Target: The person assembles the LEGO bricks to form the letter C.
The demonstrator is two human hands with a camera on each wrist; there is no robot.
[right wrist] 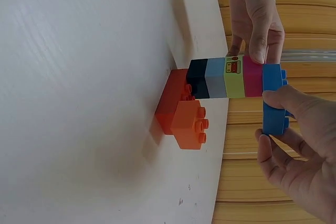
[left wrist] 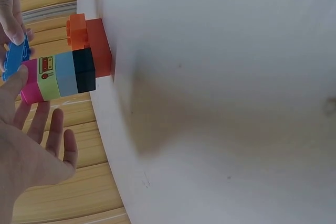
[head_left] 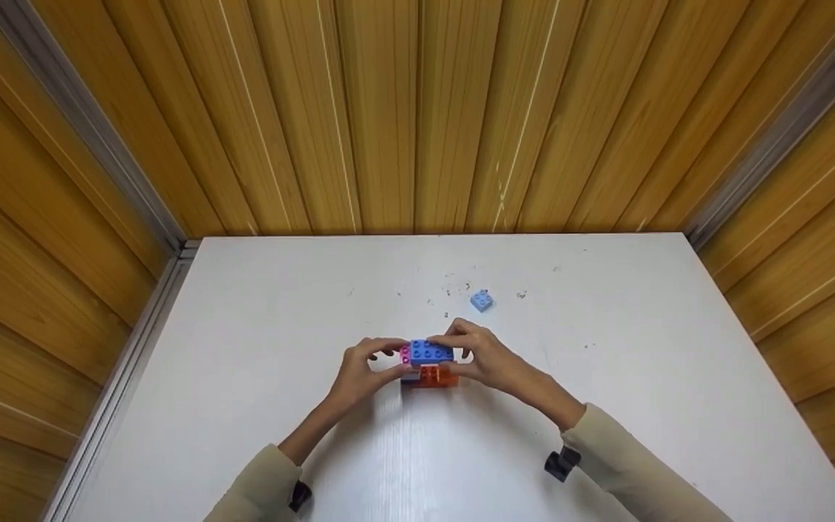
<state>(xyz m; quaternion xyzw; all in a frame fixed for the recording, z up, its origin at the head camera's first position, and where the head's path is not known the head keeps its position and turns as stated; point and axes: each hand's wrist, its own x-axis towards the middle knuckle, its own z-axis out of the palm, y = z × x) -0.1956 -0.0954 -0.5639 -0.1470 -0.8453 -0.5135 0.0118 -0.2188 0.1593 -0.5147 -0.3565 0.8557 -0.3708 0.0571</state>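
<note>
A stack of toy building bricks stands on the table. From the bottom it has a long red-orange brick (right wrist: 169,100), a black brick (right wrist: 197,75), a grey-blue brick (right wrist: 215,81), a lime brick (right wrist: 234,85) with a printed picture and a pink brick (right wrist: 253,80). Beside the tower, an orange brick (right wrist: 186,124) sits on the long one. My left hand (head_left: 359,373) grips the pink brick between thumb and fingers. With my right hand (head_left: 493,359) I pinch a long blue brick (head_left: 432,351); its left part lies over the pink brick, the rest overhanging rightward. Whether it is fully pressed down, I cannot tell.
A loose light-blue brick (head_left: 482,300) lies on the white table (head_left: 280,304) beyond my right hand. Small dark marks are scattered near it. Wood-patterned walls (head_left: 417,116) stand behind the table and at both sides.
</note>
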